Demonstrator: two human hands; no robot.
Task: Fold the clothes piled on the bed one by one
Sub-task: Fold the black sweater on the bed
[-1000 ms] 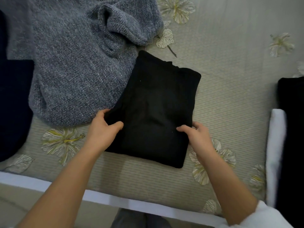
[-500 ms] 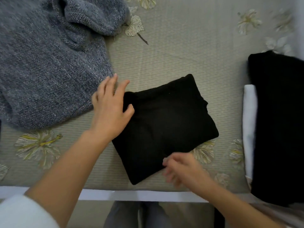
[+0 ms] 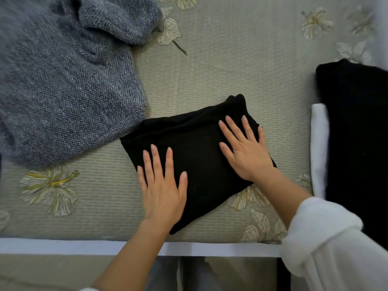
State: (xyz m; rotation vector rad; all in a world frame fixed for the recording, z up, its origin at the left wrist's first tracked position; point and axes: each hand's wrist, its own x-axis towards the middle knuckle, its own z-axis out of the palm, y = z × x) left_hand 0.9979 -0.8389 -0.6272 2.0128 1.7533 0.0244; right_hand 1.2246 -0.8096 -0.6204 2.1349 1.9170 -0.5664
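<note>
The bed (image 3: 231,70) fills most of the view, covered with a pale green ribbed sheet printed with flowers, and its white edge runs along the near side. On the far left lies a large grey knitted sweater (image 3: 63,91), unfolded and rumpled, with one sleeve bunched at the far side. At the right edge there is a dark folded garment (image 3: 357,133), and just beside it on its left side is a narrow white folded cloth (image 3: 319,148) (whether this one lies under the dark one, I cannot tell). In the middle, near the front edge of the bed, rests the folded black garment (image 3: 195,143), a compact rectangle turned at an angle, its left corner close to the hem of the grey sweater. The white sleeve (image 3: 327,238) of the person is pushed up on the right arm. The left hand (image 3: 162,190) lies flat on the near left part of the folded black garment, fingers straight and spread, grasping nothing. The right hand (image 3: 247,152) presses flat on its right part, fingers also extended and apart.
</note>
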